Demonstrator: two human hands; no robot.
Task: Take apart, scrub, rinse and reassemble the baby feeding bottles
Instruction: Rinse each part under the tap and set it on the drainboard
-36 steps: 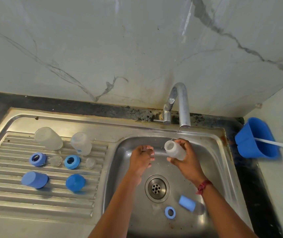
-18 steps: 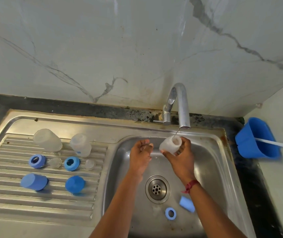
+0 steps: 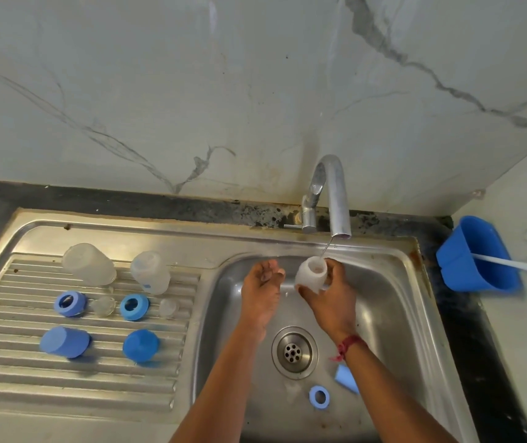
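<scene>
Your right hand (image 3: 331, 297) grips the bottle (image 3: 309, 274) beneath the tap (image 3: 335, 199), near the sink (image 3: 383, 248) back rim; your left hand (image 3: 262, 284) is curled, its grip unclear.

This is a home kitchen, seen at its washing place. A steel sink (image 3: 393, 298) with a ribbed drainboard (image 3: 32, 372) is set into a dark stone surface (image 3: 96, 196). A curved tap (image 3: 335, 193) stands behind the bowl and gives a thin stream of water. The wall (image 3: 192, 91) behind is pale with grey veins, like marble. Rust and grime mark the seam along the back edge of the sink. A round drain (image 3: 294, 352) is in the bowl. Baby bottles (image 3: 150, 271), blue rings (image 3: 134, 307) and caps (image 3: 141, 345) lie on the drainboard, which speaks of a household. A blue holder (image 3: 479, 260) sits in the right corner.
</scene>
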